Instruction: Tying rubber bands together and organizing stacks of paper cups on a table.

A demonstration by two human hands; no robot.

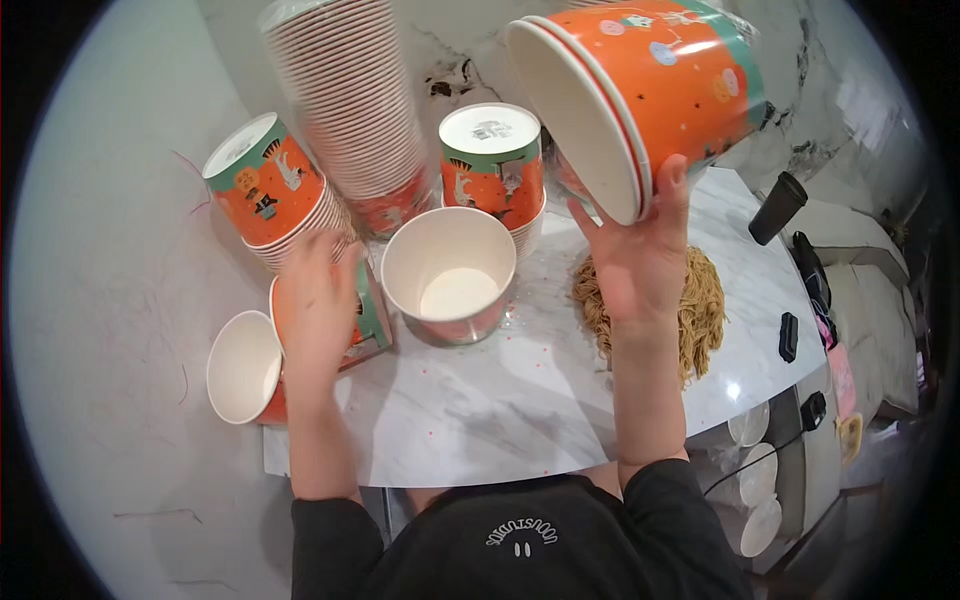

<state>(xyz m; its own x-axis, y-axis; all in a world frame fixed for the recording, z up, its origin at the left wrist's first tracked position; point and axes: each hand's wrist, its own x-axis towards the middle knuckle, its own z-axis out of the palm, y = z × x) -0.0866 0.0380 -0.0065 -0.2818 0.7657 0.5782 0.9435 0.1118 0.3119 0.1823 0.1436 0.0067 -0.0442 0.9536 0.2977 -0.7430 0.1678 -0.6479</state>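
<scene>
Above the marble table [520, 420], the right hand [635, 265] lifts a nested pair of orange paper tubs [640, 90], fingers closed around the lower rim and the thumb hooked over the edge. The tubs are tipped well over: their long axis runs roughly level, mouths pointing left and a little toward the person, bases toward the wall at the upper right. Held so, the inner rim faces the wearer — a grip that seems suited to peeling one tub from the other.

Lower left, the left hand [318, 300] lies fingers-down on a tub lying on its side [365, 320], clasping its wall. Just beside it, another fallen tub [245, 368] opens to the left.

Between the hands an upright empty tub [450, 272] stands mouth up. Behind it rise upturned stacks — a short one [492, 165], a leaning one [268, 185] and a tall column [350, 100]. A heap of tan shredded filling [700, 310] rests under the right wrist, with a dark cylinder [778, 207] beyond it.
</scene>
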